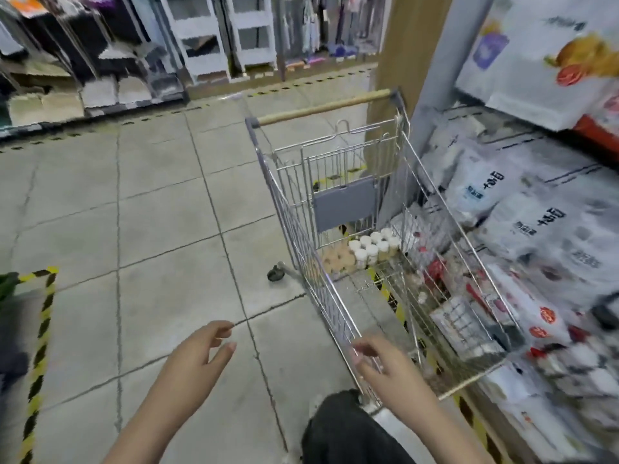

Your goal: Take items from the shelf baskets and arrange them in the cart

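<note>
Floor tiles [150, 229] of grey stone fill the left, edged by yellow-and-black tape [40, 333]. Shelves [552, 229] on the right carry white bagged goods, blurred. Between them stands the wire cart [301, 236], its wooden handle [321, 107] at the far end. White-capped bottles [371, 246] cluster in the cart's far corner, with a tan pack [338, 261] just beside them. Right hand [385, 360] hovers at the cart's near rim, fingers loosely spread, gripping nothing. Left hand [204, 353] hangs over the floor, relaxed and empty.
</note>
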The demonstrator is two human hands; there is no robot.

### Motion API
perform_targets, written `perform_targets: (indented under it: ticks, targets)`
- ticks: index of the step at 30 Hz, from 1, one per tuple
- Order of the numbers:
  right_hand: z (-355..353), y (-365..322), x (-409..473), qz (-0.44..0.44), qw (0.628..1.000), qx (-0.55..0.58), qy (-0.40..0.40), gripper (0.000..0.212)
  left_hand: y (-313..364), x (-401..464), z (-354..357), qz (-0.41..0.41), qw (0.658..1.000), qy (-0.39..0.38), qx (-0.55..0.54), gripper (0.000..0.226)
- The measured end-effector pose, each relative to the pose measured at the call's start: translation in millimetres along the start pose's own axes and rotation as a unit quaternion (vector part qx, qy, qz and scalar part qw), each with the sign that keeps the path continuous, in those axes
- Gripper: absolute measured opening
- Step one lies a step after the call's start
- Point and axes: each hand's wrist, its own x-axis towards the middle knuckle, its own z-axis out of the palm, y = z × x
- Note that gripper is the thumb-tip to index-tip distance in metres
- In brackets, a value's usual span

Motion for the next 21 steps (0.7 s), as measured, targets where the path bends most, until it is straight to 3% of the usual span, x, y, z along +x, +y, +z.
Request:
perform_targets:
  ticks: [10,16,21]
  targets:
    - [-41.7,7.1,113.0,0.116,0.984,0.025,0.130,0.019,103.3,177.9,17.1,0.193,0.966,-0.149,0.092,0.035]
    - [-46.2,-7.7,186.8,0.131,0.983,0.040,0.124,0.026,117.5,257.6,10.9,0.222,0.949,-0.191,0.115,0.028]
    - [-41.6,1.0,225.7,0.178,0.973,0.074,0.130,0.020,127.6,336.9,13.8,0.230,0.930,-0.255,0.132,0.019]
